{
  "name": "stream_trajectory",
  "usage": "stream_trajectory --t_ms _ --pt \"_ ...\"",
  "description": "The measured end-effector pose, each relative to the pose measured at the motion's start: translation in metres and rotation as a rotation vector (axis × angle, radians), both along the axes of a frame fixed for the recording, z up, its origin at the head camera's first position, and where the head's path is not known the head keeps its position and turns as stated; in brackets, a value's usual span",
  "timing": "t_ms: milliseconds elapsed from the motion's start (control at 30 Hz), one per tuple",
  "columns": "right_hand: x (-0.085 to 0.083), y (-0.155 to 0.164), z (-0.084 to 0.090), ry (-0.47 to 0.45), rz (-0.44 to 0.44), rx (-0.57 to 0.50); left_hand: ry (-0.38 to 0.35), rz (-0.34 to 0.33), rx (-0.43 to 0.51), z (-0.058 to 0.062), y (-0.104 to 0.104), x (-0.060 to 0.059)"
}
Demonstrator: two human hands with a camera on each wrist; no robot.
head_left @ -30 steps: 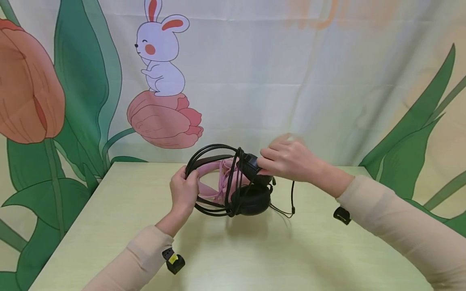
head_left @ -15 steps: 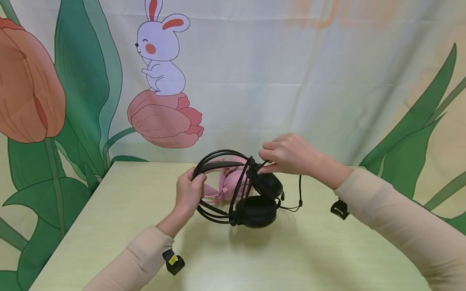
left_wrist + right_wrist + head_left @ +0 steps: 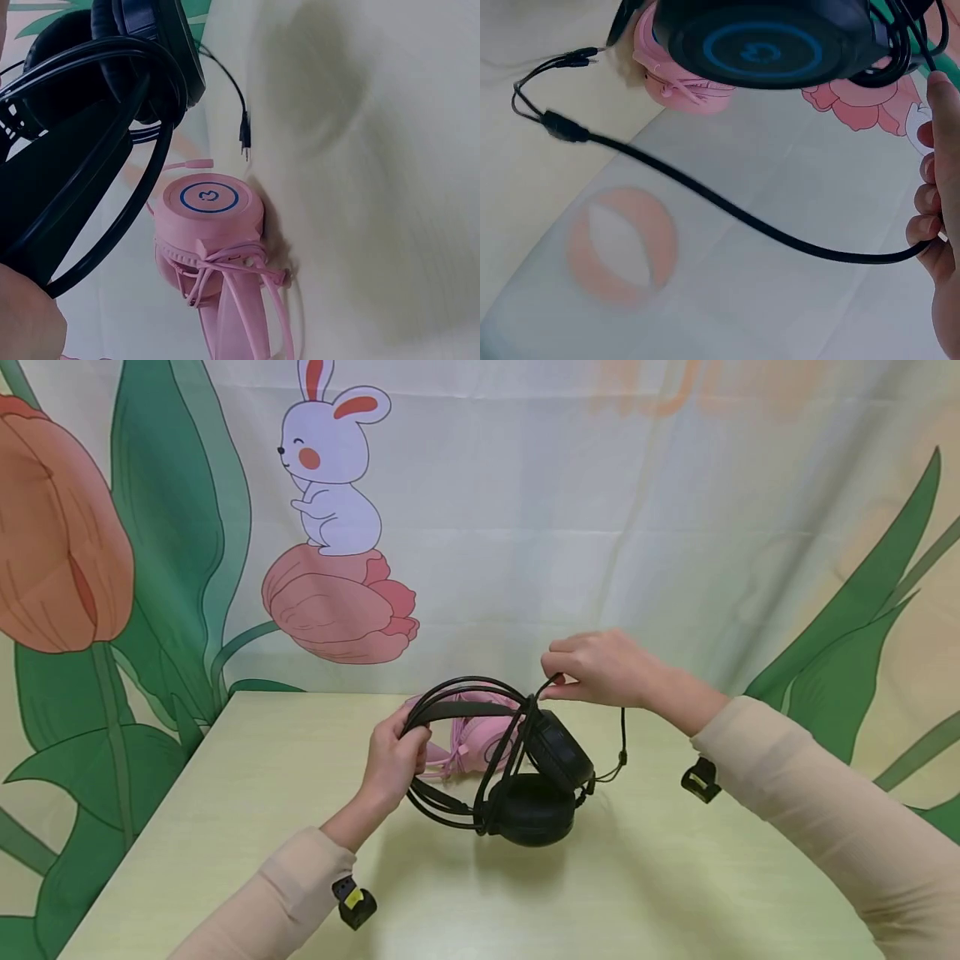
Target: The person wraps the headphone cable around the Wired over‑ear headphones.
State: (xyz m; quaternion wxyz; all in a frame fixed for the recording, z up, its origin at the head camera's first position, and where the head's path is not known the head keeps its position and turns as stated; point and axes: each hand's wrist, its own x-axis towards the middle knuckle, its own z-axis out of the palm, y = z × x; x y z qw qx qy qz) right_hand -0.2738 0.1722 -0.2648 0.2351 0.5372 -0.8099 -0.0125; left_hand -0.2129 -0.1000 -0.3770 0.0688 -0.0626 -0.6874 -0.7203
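Observation:
My left hand (image 3: pixel 392 760) grips the headband of black headphones (image 3: pixel 534 810), along with loops of their cable. Both ear cups hang to the right, over the tabletop. Up at the right, my right hand (image 3: pixel 603 668) pinches the black cable (image 3: pixel 727 206) with its fingers curled. In the right wrist view, the cable's free end runs from that hand to a splitter (image 3: pixel 564 126) with thin split leads and plugs. Pink headphones (image 3: pixel 210 217), their cord wound round one side, rest on the table behind the black pair and are partly hidden by it in the head view.
The pale table (image 3: pixel 285 810) ends at the back against a printed cloth (image 3: pixel 510 527) with a rabbit and tulips. A small black device sits at each sleeve cuff. Shadows of the headphones fall on the tabletop.
The black headphones have come nearer and slightly right in my left hand, baring more of the pink pair. My right hand has drawn a stretch of cable up away from the ear cup.

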Motion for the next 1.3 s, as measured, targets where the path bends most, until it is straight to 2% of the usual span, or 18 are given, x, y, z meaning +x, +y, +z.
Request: stream_trajectory --t_ms 267,400,733,933,1033,1200,1300 --pt "-0.006 0.005 -0.003 -0.090 -0.038 0.020 -0.017 -0.023 0.044 -0.003 -0.001 0.002" --pt "-0.010 0.007 -0.007 -0.129 -0.056 0.006 -0.022 -0.062 0.076 -0.006 -0.002 0.003" --pt "-0.023 0.016 -0.014 -0.235 -0.055 -0.104 -0.048 -0.175 0.236 -0.011 -0.007 0.004" --pt "-0.030 0.020 -0.020 -0.309 -0.081 -0.136 -0.059 -0.185 0.278 -0.012 -0.010 0.003" --pt "-0.036 0.025 -0.025 -0.347 -0.133 -0.158 -0.057 -0.216 0.299 -0.013 -0.011 0.003" --pt "-0.045 0.038 -0.033 -0.417 -0.262 -0.201 -0.052 -0.306 0.343 -0.015 -0.010 0.005" --pt "-0.047 0.042 -0.036 -0.459 -0.313 -0.232 -0.050 -0.324 0.366 -0.014 -0.009 0.005"
